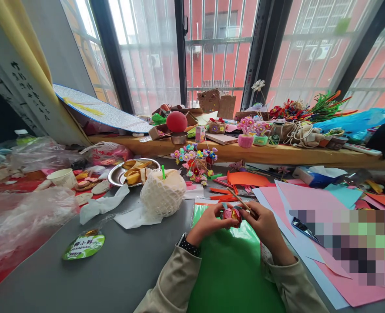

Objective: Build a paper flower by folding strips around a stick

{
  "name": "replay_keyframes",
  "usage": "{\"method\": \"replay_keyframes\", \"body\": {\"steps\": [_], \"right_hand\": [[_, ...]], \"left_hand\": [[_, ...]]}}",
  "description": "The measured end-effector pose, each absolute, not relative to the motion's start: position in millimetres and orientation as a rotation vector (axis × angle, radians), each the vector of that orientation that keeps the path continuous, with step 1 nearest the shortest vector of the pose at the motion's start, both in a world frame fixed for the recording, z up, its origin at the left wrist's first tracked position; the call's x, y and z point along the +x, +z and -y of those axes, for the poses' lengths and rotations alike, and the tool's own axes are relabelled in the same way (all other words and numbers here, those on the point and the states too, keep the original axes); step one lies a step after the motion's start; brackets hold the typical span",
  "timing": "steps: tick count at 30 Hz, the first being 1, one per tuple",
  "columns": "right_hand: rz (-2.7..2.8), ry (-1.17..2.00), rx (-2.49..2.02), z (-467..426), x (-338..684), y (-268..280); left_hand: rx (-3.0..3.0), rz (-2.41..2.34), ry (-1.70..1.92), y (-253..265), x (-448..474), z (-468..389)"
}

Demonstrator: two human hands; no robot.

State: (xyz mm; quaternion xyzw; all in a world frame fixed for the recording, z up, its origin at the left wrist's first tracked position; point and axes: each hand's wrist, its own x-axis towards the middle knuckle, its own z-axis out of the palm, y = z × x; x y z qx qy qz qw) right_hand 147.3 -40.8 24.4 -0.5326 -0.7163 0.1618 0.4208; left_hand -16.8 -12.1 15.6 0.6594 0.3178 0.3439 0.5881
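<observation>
My left hand (209, 225) is closed round the left side of a small folded-paper piece (233, 216), red and pink with a little yellow, somewhat like a flower. Closed fingers of my right hand (264, 226) pinch a thin wooden stick (238, 198) that slants up to the left. The right fingertips also touch the paper piece; its underside is hidden. Both hands are held above a glossy green sheet (236, 271) on the grey table. Orange paper strips (223, 194) lie just beyond my hands.
On the left stands a coconut in white foam netting (162, 193) with a green straw, before a metal bowl (112, 176) of peels. Pink paper sheets (305, 198) and a blurred patch lie right. Craft flowers (195, 161) stand behind, below a crowded sill (133, 145).
</observation>
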Motion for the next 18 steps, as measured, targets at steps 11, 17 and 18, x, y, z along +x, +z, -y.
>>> {"method": "replay_keyframes", "body": {"steps": [11,17,18], "right_hand": [[1.898,0.115,-1.356,36.6,145.8,16.2],[1.904,0.224,-1.274,37.5,145.8,18.8],[1.901,0.276,-1.238,38.4,145.6,20.5]], "left_hand": [[1.382,-0.737,0.819,10.2,-12.7,10.9],[1.358,-0.794,0.858,11.3,-13.5,8.7],[1.354,-0.803,0.858,12.1,-14.2,8.6]]}}
